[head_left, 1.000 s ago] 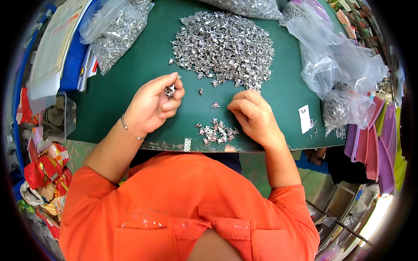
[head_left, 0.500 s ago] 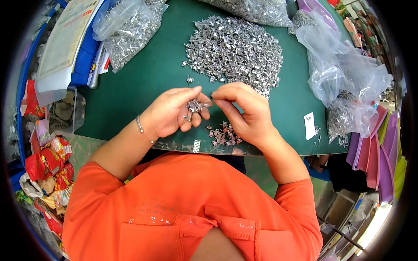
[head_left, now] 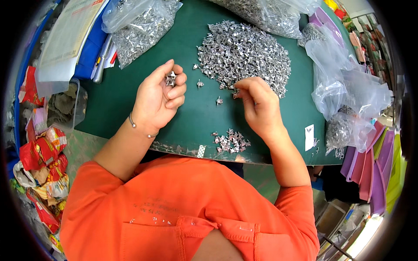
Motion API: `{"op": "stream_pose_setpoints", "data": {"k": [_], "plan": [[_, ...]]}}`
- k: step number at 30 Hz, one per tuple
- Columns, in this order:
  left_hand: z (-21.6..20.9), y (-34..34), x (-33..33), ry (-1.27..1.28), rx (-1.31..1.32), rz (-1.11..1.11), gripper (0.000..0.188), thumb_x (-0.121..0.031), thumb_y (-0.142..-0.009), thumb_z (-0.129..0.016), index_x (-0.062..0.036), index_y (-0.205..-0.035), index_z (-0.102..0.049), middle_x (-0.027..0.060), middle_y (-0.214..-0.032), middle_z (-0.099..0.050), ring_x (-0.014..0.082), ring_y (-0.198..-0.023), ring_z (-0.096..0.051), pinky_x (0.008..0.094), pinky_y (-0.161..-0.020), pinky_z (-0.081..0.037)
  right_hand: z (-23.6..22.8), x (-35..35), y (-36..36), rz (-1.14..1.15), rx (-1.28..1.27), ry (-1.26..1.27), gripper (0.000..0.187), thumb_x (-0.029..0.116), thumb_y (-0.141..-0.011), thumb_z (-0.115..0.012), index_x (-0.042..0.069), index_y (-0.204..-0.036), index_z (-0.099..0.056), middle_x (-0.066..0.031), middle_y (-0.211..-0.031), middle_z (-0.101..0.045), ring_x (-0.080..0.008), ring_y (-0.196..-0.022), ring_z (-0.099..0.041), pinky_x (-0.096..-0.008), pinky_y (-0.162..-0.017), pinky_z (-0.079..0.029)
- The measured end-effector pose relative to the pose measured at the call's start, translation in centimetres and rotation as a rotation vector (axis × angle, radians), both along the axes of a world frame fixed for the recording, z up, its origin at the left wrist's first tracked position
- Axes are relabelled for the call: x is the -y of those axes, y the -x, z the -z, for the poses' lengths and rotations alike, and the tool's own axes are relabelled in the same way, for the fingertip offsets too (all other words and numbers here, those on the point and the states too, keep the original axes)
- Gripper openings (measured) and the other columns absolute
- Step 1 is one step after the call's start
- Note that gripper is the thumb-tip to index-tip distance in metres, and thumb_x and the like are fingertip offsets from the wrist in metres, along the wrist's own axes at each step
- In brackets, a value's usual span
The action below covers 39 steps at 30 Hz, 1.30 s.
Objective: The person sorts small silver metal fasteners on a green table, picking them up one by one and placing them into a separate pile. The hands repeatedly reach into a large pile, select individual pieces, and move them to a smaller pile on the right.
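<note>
My left hand [head_left: 159, 95] is raised over the green table, its fingers curled around a few small silvery metal parts [head_left: 170, 78]. My right hand [head_left: 263, 106] reaches the near edge of a large heap of the same metal parts [head_left: 244, 54]. Its thumb and forefinger are pinched at one small metal part [head_left: 236, 93], mostly hidden by the fingertips. Between the hands, a loose part [head_left: 219, 101] and another loose part [head_left: 200, 83] lie on the table. Closer to me sits a small group of duller, pinkish-looking parts [head_left: 233, 142].
Clear plastic bags of metal parts stand at the back left [head_left: 141, 32] and back centre [head_left: 265, 17]. Crumpled clear bags [head_left: 331, 78] lie on the right. A blue tray with papers [head_left: 69, 39], a metal-handled tool [head_left: 102, 61] and a plastic tub [head_left: 80, 106] are at left.
My hands have moved apart: the left one leftward with its fingers curling in around the parts, the right one to the heap's edge. One more loose part shows on the table between them.
</note>
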<state>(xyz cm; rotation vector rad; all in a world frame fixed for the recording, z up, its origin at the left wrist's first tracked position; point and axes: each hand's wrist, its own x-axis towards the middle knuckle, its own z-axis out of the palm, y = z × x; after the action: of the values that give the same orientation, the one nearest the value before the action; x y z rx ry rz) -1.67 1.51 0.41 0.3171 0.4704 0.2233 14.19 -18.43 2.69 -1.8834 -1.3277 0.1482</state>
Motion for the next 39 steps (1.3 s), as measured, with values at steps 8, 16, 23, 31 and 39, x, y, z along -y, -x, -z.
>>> {"op": "stream_pose_setpoints", "data": {"k": [8,16,23,31,39], "plan": [[-0.5,0.1,0.0,0.015,-0.015,0.008,0.028,-0.028,-0.11,-0.046,-0.007,-0.098,-0.06,0.0038,-0.081,-0.054,0.0082,-0.053,-0.041,0.0208,-0.039,-0.029,1.2,-0.9,1.2,-0.25,0.28,0.002,0.019,-0.001,-0.076,-0.067,0.003,-0.094,-0.067,-0.0102,-0.095,-0.066,-0.029,-0.083,-0.064,-0.0394,-0.074,-0.055],[-0.5,0.1,0.2,0.015,-0.011,0.012,0.027,-0.027,-0.109,-0.047,-0.0072,-0.098,-0.06,0.0033,-0.08,-0.053,0.0079,-0.052,-0.041,0.0208,-0.039,-0.029,0.0,1.4,-0.1,-0.226,0.104,0.055,0.022,-0.002,-0.079,-0.074,0.003,-0.1,-0.066,-0.0122,-0.1,-0.068,-0.0331,-0.093,-0.066,-0.0403,-0.079,-0.055],[-0.5,0.1,0.0,0.029,-0.024,0.001,0.028,-0.028,-0.109,-0.047,-0.007,-0.097,-0.06,0.0031,-0.08,-0.053,0.0078,-0.053,-0.041,0.0209,-0.038,-0.029,0.3,0.6,1.2,-0.451,0.043,0.16,0.018,-0.002,-0.078,-0.072,0.002,-0.095,-0.067,-0.011,-0.097,-0.065,-0.0323,-0.088,-0.065,-0.0411,-0.077,-0.055],[-0.8,0.0,0.0,0.006,-0.042,-0.019,0.027,-0.029,-0.109,-0.048,-0.0069,-0.098,-0.06,0.0028,-0.081,-0.052,0.0078,-0.053,-0.041,0.0211,-0.038,-0.029,-0.8,-3.9,1.1,-0.386,0.216,0.03,0.025,-0.002,-0.073,-0.069,0.002,-0.098,-0.067,-0.0119,-0.1,-0.065,-0.032,-0.094,-0.063,-0.0406,-0.079,-0.054],[-0.9,0.2,0.0,0.029,-0.045,-0.009,0.027,-0.029,-0.109,-0.048,-0.0072,-0.097,-0.06,0.0022,-0.08,-0.051,0.0079,-0.053,-0.041,0.0213,-0.038,-0.029,0.7,-3.5,0.5,-0.459,0.27,0.119,0.024,-0.003,-0.073,-0.066,0.002,-0.097,-0.068,-0.0105,-0.097,-0.065,-0.029,-0.089,-0.064,-0.0392,-0.076,-0.055]]}}
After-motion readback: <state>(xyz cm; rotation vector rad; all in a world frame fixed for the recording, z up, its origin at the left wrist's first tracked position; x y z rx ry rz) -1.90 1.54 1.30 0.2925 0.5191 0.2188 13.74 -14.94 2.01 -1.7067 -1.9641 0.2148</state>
